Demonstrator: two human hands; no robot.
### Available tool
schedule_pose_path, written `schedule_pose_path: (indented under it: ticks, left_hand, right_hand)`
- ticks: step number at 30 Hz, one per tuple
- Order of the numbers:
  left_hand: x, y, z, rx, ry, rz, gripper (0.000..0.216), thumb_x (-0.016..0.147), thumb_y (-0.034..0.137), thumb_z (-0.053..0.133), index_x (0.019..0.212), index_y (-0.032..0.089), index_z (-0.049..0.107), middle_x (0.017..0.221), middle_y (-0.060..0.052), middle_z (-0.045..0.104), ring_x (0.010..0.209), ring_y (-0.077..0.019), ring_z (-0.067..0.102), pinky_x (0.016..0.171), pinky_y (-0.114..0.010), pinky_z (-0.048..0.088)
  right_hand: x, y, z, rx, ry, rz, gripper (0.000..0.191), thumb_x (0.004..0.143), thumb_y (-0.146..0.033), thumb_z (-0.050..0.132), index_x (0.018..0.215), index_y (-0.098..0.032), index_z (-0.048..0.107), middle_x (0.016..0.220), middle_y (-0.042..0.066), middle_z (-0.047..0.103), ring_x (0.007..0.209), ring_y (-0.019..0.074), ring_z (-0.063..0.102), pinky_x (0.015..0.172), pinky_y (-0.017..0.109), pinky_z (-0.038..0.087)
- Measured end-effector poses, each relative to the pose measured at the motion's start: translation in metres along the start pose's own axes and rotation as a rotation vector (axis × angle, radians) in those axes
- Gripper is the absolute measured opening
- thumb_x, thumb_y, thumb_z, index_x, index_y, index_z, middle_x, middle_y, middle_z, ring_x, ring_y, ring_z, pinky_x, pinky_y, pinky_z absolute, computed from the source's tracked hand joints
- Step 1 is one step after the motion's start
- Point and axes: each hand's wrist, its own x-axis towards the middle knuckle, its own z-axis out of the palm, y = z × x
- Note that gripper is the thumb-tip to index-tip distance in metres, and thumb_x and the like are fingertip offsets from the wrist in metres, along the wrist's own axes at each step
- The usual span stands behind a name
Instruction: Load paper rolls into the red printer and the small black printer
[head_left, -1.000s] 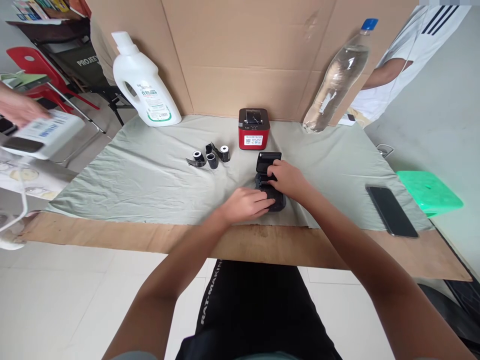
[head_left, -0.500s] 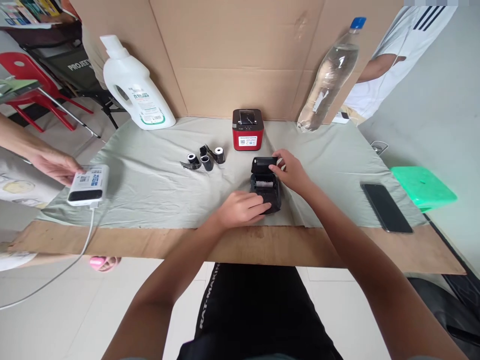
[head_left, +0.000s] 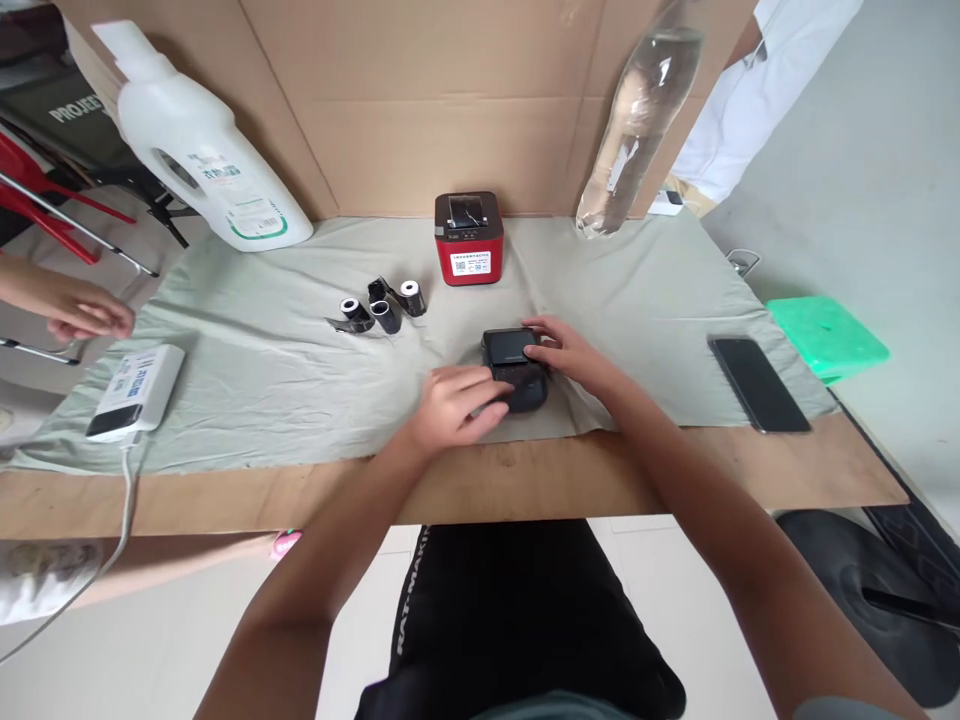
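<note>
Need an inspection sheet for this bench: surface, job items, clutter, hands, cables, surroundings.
Surface: wrinkled grey-green cloth; bare wooden edge along the near side.
Job items: black device, lid lowered; latching unclear.
Clutter: red-and-black box, small rolls with black strips, white jug, clear bottle, phone, white labelled device.
Hands: left hand on the black device's near part, right hand at the lid's right side; grip unclear. Co-worker's hand at far left, apart from the white labelled device.
Cables: white cable from the white labelled device, over the near edge.
Surroundings: cardboard panel behind; green plastic stool at right.
</note>
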Motion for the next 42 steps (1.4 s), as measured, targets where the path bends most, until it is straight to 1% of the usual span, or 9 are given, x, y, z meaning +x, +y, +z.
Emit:
schedule_pose_path:
  ticks: [6,10,13,19,24,28,31,36,42]
  left_hand:
    - [0.000,-0.019,0.019,-0.163,0.130,-0.762,0.025,0.098,0.037,0.060,0.111,0.021,0.075,0.073,0.002,0.058,0.064,-0.0110,0.051,0.065,-0.024,0.044]
    - [-0.002,-0.034,0.027,-0.337,0.093,-1.003,0.033,0.088,0.033,0.071,0.119,0.022,0.072,0.079,0.002,0.058,0.062,-0.0100,0.047,0.065,-0.025,0.044]
    - [-0.002,-0.038,0.028,-0.407,0.043,-1.038,0.040,0.085,0.030,0.074,0.124,0.022,0.070,0.080,0.002,0.058,0.063,-0.0101,0.046,0.063,-0.025,0.042]
    - [-0.001,-0.038,0.028,-0.440,0.035,-1.038,0.044,0.083,0.031,0.074,0.125,0.020,0.069,0.077,0.003,0.057,0.061,-0.0097,0.044,0.061,-0.025,0.039]
    - [-0.005,-0.038,0.028,-0.441,0.034,-0.996,0.047,0.081,0.036,0.074,0.125,0.020,0.068,0.074,0.003,0.060,0.062,-0.0112,0.049,0.064,-0.026,0.042]
    - [-0.007,-0.039,0.029,-0.431,0.043,-0.961,0.045,0.082,0.040,0.073,0.122,0.020,0.068,0.073,0.003,0.061,0.064,-0.0131,0.053,0.066,-0.028,0.043]
    - [-0.008,-0.039,0.029,-0.440,0.065,-0.952,0.042,0.086,0.044,0.069,0.121,0.020,0.066,0.070,0.003,0.059,0.066,-0.0147,0.056,0.067,-0.028,0.044]
    - [-0.008,-0.034,0.029,-0.323,-0.001,-0.920,0.041,0.092,0.044,0.063,0.126,0.021,0.064,0.071,0.003,0.061,0.065,-0.0145,0.057,0.067,-0.028,0.045]
    - [-0.005,-0.028,0.029,-0.178,-0.116,-0.923,0.043,0.091,0.040,0.062,0.129,0.022,0.063,0.078,0.003,0.066,0.064,-0.0136,0.055,0.070,-0.029,0.044]
  right_hand:
    - [-0.004,-0.012,0.000,0.127,-0.091,0.007,0.060,0.075,-0.032,0.077,0.132,-0.021,0.063,0.130,0.012,0.064,0.102,0.0226,0.063,0.089,0.039,0.054]
    - [-0.001,-0.010,0.000,0.139,-0.103,-0.011,0.064,0.074,-0.030,0.075,0.136,-0.021,0.060,0.138,0.013,0.061,0.112,0.0251,0.063,0.099,0.043,0.053]
    - [-0.004,-0.006,0.001,0.116,-0.068,0.020,0.068,0.076,-0.034,0.075,0.140,-0.020,0.057,0.144,0.015,0.058,0.112,0.0261,0.064,0.102,0.046,0.053]
    - [-0.044,-0.008,0.034,-0.085,0.276,0.114,0.070,0.093,-0.046,0.056,0.158,-0.025,0.038,0.146,0.014,0.057,0.120,0.0296,0.063,0.111,0.056,0.047]
    - [-0.066,-0.024,0.074,-0.475,0.360,0.003,0.123,0.074,-0.054,0.079,0.167,-0.022,0.005,0.148,0.022,0.049,0.141,0.0473,0.044,0.114,0.066,0.039]
    - [-0.062,-0.031,0.084,-0.605,0.387,-0.026,0.125,0.065,-0.054,0.086,0.165,-0.028,0.015,0.122,0.021,0.058,0.118,0.0518,0.056,0.101,0.069,0.043]
    - [-0.058,-0.032,0.076,-0.665,0.363,-0.061,0.120,0.066,-0.044,0.082,0.164,-0.028,0.015,0.115,0.019,0.058,0.109,0.0461,0.058,0.094,0.064,0.048]
    - [-0.033,-0.032,0.031,-0.597,0.385,-0.069,0.122,0.068,-0.043,0.079,0.166,-0.018,0.011,0.125,0.022,0.056,0.119,0.0450,0.053,0.103,0.061,0.044]
    - [0.059,-0.031,-0.027,-0.557,0.632,-0.042,0.123,0.067,-0.038,0.082,0.164,-0.014,0.012,0.134,0.025,0.055,0.127,0.0477,0.050,0.111,0.066,0.036]
